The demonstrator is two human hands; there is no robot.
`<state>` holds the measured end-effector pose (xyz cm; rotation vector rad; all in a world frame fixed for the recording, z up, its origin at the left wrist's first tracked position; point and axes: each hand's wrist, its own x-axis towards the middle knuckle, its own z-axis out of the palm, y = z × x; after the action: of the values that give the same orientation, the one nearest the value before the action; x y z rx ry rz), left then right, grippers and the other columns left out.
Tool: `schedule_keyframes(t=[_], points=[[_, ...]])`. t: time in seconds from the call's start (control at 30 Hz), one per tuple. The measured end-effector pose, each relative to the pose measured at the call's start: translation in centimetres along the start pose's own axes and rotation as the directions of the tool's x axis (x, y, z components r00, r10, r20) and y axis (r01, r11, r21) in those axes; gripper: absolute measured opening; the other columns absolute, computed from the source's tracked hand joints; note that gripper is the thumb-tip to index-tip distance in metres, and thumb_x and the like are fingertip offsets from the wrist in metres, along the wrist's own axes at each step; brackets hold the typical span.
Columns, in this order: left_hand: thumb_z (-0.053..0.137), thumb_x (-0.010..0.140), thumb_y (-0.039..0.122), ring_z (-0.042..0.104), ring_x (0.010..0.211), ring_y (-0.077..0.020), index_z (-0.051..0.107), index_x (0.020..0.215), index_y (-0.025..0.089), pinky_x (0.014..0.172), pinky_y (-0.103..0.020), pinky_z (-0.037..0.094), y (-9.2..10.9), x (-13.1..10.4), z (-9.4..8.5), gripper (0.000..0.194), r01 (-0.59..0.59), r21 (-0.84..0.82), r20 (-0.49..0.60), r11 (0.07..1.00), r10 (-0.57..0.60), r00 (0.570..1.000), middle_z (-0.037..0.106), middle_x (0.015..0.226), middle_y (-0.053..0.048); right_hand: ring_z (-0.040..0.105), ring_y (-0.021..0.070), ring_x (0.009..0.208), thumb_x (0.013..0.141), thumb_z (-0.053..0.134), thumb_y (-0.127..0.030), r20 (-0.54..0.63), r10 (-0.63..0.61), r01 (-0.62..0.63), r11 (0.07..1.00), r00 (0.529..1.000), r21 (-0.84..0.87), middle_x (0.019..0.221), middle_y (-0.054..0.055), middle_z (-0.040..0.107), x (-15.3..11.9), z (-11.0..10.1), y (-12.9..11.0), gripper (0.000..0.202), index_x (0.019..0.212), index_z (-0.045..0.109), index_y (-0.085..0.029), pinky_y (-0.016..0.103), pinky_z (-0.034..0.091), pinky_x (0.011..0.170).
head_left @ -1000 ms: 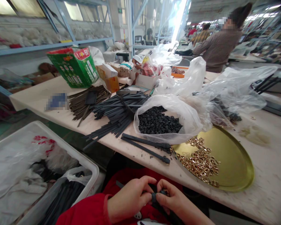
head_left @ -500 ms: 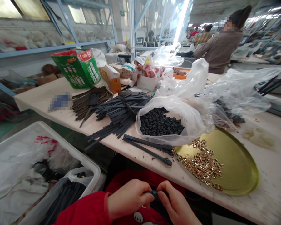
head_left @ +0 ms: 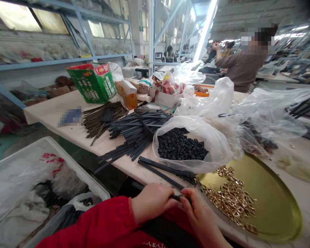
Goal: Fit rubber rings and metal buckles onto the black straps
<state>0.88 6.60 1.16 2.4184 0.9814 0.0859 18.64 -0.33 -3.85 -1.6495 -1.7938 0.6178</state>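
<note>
My left hand (head_left: 153,200) and my right hand (head_left: 195,207) are close together above my lap, near the table's front edge. Both pinch a short visible piece of a black strap (head_left: 176,197); my fingers cover most of it. Just beyond them, a few black straps (head_left: 161,173) lie along the edge. A clear plastic bag (head_left: 223,151) stands open behind these, with small black loops (head_left: 182,146) in it. To the right, gold-coloured metal buckles (head_left: 234,199) are heaped on a round gold tray (head_left: 276,206).
Piles of black straps (head_left: 134,132) and brown straps (head_left: 94,120) lie left of the bag. A green and red carton (head_left: 93,84) and crumpled plastic bags (head_left: 219,96) stand farther back. At lower left is a white bin (head_left: 50,146). Another person (head_left: 244,69) is at the back right.
Both hands have risen towards the table edge, still pinching the black strap. The view has tilted slightly upward. The person at the back has raised an arm.
</note>
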Motion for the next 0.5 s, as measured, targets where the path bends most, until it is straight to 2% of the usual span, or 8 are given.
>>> schedule_keyframes(t=[0.07,0.13,0.2,0.3,0.4,0.47,0.5], points=[[0.048,0.086,0.036,0.06,0.072,-0.0209,0.062,0.087,0.017,0.066,-0.027,0.041,-1.4,2.0,-0.4,0.024,0.018,0.114,-0.133,0.993,-0.002,0.991,0.065,0.078,-0.006,0.064,0.0226,0.07,0.089,0.036,-0.045,-0.172,-0.049,0.012,0.977,0.984,-0.212,0.079,0.008,0.068,1.6,-0.5,1.6,0.031,0.092,0.053,-0.02,0.033,0.049,0.062],[0.046,0.088,0.028,0.059,0.079,-0.0211,0.061,0.088,0.017,0.072,-0.03,0.04,-2.4,3.8,-0.2,0.019,0.009,0.156,-0.173,0.988,0.018,0.985,0.065,0.082,-0.007,0.064,0.0256,0.076,0.087,0.036,-0.05,-0.263,-0.175,0.061,0.918,0.949,-0.391,0.084,0.012,0.068,2.6,-0.6,3.1,0.038,0.093,0.055,-0.018,0.037,0.048,0.068],[0.047,0.088,0.026,0.058,0.084,-0.0206,0.061,0.088,0.018,0.076,-0.031,0.039,-3.0,5.1,0.3,0.017,-0.006,0.182,-0.177,0.983,0.039,0.983,0.064,0.084,-0.006,0.062,0.0272,0.084,0.086,0.037,-0.052,-0.26,-0.345,0.166,0.832,0.902,-0.529,0.093,0.014,0.068,3.1,-0.2,4.3,0.042,0.098,0.056,-0.017,0.039,0.045,0.075],[0.054,0.085,0.034,0.055,0.093,-0.0199,0.061,0.092,0.021,0.083,-0.031,0.038,-3.8,5.6,0.6,0.016,0.014,0.202,-0.198,0.979,0.027,0.98,0.062,0.093,-0.004,0.061,0.0274,0.088,0.084,0.043,-0.05,-0.163,-0.565,0.338,0.675,0.809,-0.656,0.1,0.012,0.068,3.2,0.8,5.3,0.042,0.104,0.058,-0.017,0.039,0.041,0.08],[0.047,0.088,0.034,0.053,0.096,-0.0184,0.059,0.092,0.022,0.086,-0.03,0.037,-6.1,4.9,-1.2,0.018,0.21,0.189,-0.274,0.959,-0.153,0.949,0.06,0.097,-0.003,0.062,0.0266,0.085,0.083,0.047,-0.046,-0.111,-0.649,0.405,0.59,0.753,-0.698,0.096,0.011,0.069,3.4,1.4,5.8,0.038,0.103,0.061,-0.016,0.038,0.039,0.081],[0.036,0.092,0.024,0.052,0.097,-0.0207,0.056,0.098,0.017,0.086,-0.033,0.037,-8.4,4.4,-3.2,0.022,0.37,0.173,-0.344,0.913,-0.296,0.891,0.057,0.101,-0.009,0.062,0.0258,0.085,0.083,0.048,-0.043,-0.112,-0.651,0.405,0.588,0.751,-0.7,0.096,0.009,0.07,3.6,1.5,5.9,0.034,0.103,0.061,-0.018,0.038,0.038,0.082],[0.037,0.091,0.022,0.051,0.098,-0.0225,0.054,0.101,0.014,0.086,-0.036,0.037,-9.6,4.3,-4.1,0.021,0.439,0.159,-0.368,0.884,-0.36,0.857,0.056,0.104,-0.012,0.062,0.0255,0.086,0.083,0.048,-0.042,-0.118,-0.644,0.397,0.594,0.756,-0.7,0.096,0.008,0.07,3.7,1.6,5.9,0.033,0.103,0.061,-0.02,0.038,0.038,0.082]])
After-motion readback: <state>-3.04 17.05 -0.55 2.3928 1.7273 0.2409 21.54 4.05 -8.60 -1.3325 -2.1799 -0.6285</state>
